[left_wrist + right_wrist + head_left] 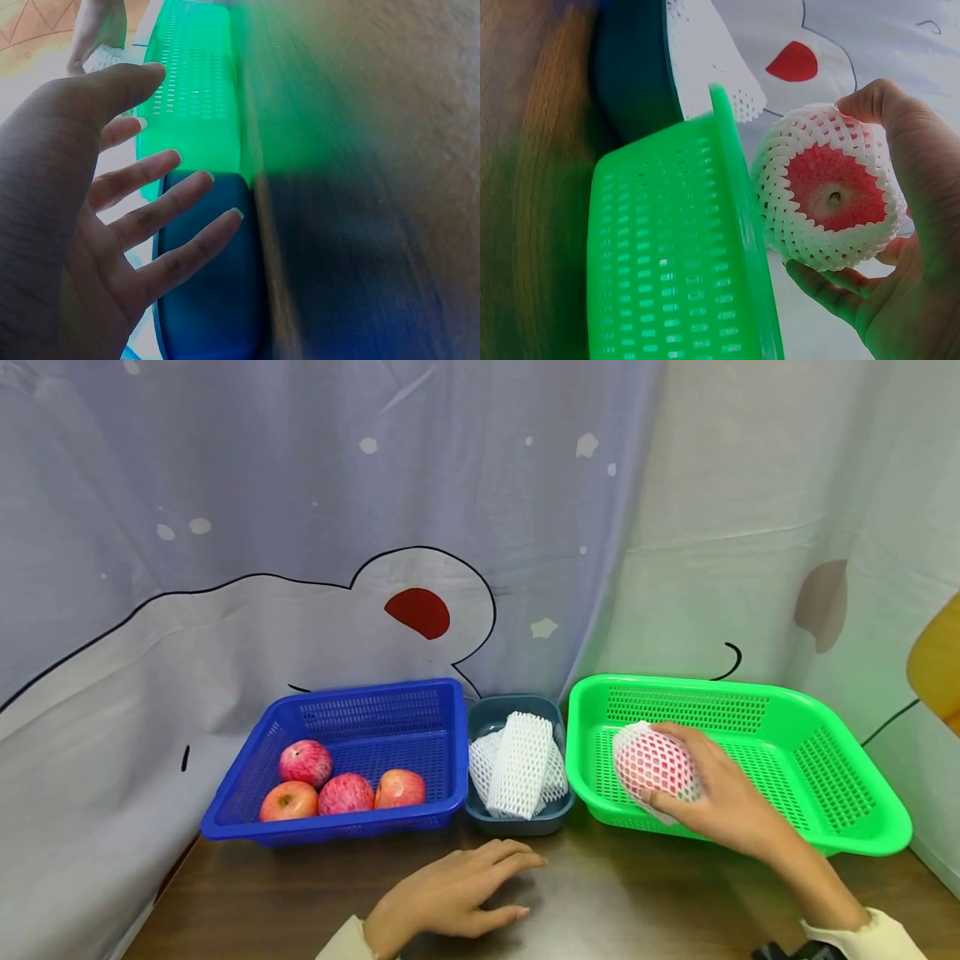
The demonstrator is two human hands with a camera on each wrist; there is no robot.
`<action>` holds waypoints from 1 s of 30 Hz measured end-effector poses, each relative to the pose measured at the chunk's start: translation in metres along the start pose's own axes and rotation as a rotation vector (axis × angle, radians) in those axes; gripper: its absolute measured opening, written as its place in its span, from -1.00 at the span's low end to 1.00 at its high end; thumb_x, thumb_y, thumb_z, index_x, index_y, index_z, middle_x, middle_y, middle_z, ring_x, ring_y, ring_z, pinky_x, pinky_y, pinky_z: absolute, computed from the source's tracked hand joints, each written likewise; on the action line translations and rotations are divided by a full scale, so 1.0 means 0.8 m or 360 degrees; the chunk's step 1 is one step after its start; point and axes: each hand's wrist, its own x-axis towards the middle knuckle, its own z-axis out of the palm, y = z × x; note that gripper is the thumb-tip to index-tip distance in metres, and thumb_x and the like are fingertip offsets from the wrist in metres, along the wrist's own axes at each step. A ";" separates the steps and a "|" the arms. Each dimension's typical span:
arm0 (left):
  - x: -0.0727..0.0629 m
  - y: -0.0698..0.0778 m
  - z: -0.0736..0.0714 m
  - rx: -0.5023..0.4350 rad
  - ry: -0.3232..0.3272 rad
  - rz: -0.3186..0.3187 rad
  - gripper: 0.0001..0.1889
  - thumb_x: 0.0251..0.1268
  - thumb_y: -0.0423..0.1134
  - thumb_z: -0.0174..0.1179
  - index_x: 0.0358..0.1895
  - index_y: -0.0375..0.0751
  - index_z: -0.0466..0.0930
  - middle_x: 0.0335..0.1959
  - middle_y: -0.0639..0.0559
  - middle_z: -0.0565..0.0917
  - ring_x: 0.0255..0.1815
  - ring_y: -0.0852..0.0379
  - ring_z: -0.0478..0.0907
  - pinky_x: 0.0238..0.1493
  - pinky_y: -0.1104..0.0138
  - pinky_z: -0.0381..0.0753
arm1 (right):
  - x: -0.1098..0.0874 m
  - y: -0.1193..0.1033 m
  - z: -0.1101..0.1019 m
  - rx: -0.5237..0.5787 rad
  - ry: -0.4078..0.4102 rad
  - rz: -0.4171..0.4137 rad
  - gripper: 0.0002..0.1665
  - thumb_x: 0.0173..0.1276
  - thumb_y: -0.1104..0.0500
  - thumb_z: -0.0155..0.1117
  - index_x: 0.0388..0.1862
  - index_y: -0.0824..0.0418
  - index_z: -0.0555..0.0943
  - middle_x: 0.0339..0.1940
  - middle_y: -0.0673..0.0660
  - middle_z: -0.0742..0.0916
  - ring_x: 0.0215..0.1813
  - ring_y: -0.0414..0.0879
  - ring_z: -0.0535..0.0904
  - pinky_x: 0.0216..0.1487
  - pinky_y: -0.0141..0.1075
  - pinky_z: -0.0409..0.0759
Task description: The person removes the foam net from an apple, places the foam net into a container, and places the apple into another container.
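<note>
My right hand (723, 797) grips an apple (654, 763) wrapped in a white foam net, above the near left part of the green basket (862, 777). In the right wrist view the net (780, 161) covers the sides of the fruit, and its red end (832, 187) shows through the opening. My left hand (457, 893) is over the table in front of the small dark bin (517, 827), fingers spread and holding nothing. White foam nets (520, 764) lie in that bin. Several bare apples (346, 794) sit in the blue basket (405, 693) on the left.
The blue basket, dark bin and green basket stand side by side on a brown wooden table (300, 893). A printed curtain (300, 485) hangs directly behind them. A small black object (798, 951) shows at the bottom edge near the right sleeve.
</note>
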 end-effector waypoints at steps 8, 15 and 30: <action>0.000 0.001 0.000 0.0006 0.0064 0.0034 -0.32 0.43 0.20 0.04 0.51 0.05 0.15 0.39 0.08 0.37 0.40 0.25 0.36 0.38 0.31 0.45 | -0.005 -0.011 0.006 -0.0099 -0.0032 -0.0086 -0.03 0.10 -0.09 0.54 0.45 -0.06 0.28 0.24 0.16 0.54 0.11 0.08 0.48 -0.16 -0.06 0.58; -0.001 0.000 -0.001 -0.0014 0.0037 -0.0008 -0.26 0.43 0.22 0.03 0.54 0.02 0.09 0.47 0.03 0.30 0.46 0.19 0.31 0.43 0.22 0.42 | -0.009 -0.017 0.013 -0.0137 -0.0001 -0.0171 -0.04 0.08 -0.11 0.55 0.43 -0.07 0.31 0.24 0.08 0.55 0.12 0.00 0.48 -0.12 -0.05 0.59; -0.002 0.001 0.000 -0.0014 0.0068 -0.0041 -0.17 0.40 0.23 0.06 0.59 0.01 -0.05 0.52 -0.10 0.21 0.46 0.13 0.33 0.37 0.21 0.48 | -0.011 -0.024 0.019 -0.0223 0.0029 -0.0299 -0.03 0.03 -0.06 0.58 0.41 -0.08 0.32 0.26 -0.02 0.55 0.12 -0.16 0.45 -0.08 -0.12 0.61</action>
